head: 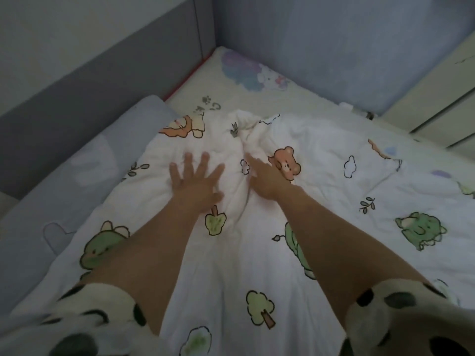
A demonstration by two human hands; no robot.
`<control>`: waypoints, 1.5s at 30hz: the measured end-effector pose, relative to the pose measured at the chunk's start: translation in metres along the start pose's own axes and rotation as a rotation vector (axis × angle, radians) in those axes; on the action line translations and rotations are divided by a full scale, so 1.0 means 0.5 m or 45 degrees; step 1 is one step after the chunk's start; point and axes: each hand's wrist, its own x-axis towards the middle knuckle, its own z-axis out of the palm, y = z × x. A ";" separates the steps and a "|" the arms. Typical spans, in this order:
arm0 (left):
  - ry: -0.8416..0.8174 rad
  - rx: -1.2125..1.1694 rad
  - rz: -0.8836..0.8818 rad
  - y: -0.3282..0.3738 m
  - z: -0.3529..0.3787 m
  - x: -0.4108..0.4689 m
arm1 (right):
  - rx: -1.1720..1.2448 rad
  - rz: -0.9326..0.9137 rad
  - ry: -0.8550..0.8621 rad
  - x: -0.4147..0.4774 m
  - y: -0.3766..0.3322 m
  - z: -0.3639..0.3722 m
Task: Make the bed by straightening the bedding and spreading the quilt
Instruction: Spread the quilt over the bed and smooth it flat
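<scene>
Left hand (196, 179) flat, palm down on the quilt (257, 227), fingers splayed wide, forearm stretched straight out toward the far end of the bed. Not gripping anything.

Right hand (267, 179) beside it, also extended, turned more on edge with fingers running up along a bunched ridge of fabric (241, 140); can't tell if the fingertips pinch the cloth or just press it. Both sleeves (401, 312) are pushed up (white with dark blotches).

Quilt: white, printed with bears, green dinosaurs and trees. Covers most of the near and middle mattress, long axis running from the near edge toward the far corner. Its far edge is crumpled into that ridge between the two hands, stopping short of the far end.

Beyond it, a cream sheet (231, 86) shows bare up to the far corner. Grey-blue pillow (84, 165) lies along the left edge, quilt overlapping its side. Padded bed rails (102, 73) line the left and far sides.
</scene>
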 end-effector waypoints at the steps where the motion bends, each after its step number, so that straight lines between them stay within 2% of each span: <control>1: -0.009 0.046 -0.004 -0.007 0.021 0.003 | -0.038 -0.039 -0.047 0.003 0.003 0.031; 4: -0.047 0.100 -0.009 -0.023 0.048 0.021 | 0.006 -0.009 -0.205 0.025 0.022 0.096; 11: -0.028 0.152 -0.001 -0.046 0.100 0.051 | 0.060 0.037 -0.263 0.068 0.014 0.134; 14: -0.135 0.134 -0.013 -0.039 0.078 0.053 | 0.131 0.002 -0.274 0.048 0.015 0.112; 16: -0.133 0.083 -0.018 -0.016 0.045 0.045 | 0.200 -0.053 -0.144 0.018 0.022 0.082; 18: 0.000 0.073 0.042 0.018 0.021 0.028 | 0.115 -0.013 0.124 -0.017 0.033 0.062; 20: 0.101 0.094 0.230 0.061 0.012 0.008 | -0.002 0.148 0.381 -0.053 0.056 0.048; 22: 0.075 0.068 0.485 0.120 0.013 -0.007 | -0.122 0.300 0.464 -0.085 0.106 0.042; 24: -0.041 0.013 0.680 0.181 0.031 -0.017 | -0.230 0.368 0.425 -0.107 0.170 0.046; 26: -0.192 0.042 0.778 0.242 0.069 -0.020 | -0.184 0.427 0.276 -0.121 0.239 0.056; 29: -0.320 0.179 0.727 0.288 0.135 -0.009 | -0.061 0.515 -0.044 -0.135 0.312 0.086; 32: -0.327 0.246 0.638 0.290 0.180 0.016 | 0.021 0.543 -0.162 -0.140 0.391 0.127; 36: -0.238 0.301 0.628 0.287 0.208 0.057 | 0.033 0.469 -0.098 -0.094 0.453 0.142; 41: 0.099 0.218 0.648 0.330 0.236 0.145 | -0.145 0.419 0.033 -0.030 0.498 0.140; 45: 0.136 0.206 0.689 0.342 0.232 0.218 | -0.234 0.258 0.236 -0.018 0.540 0.158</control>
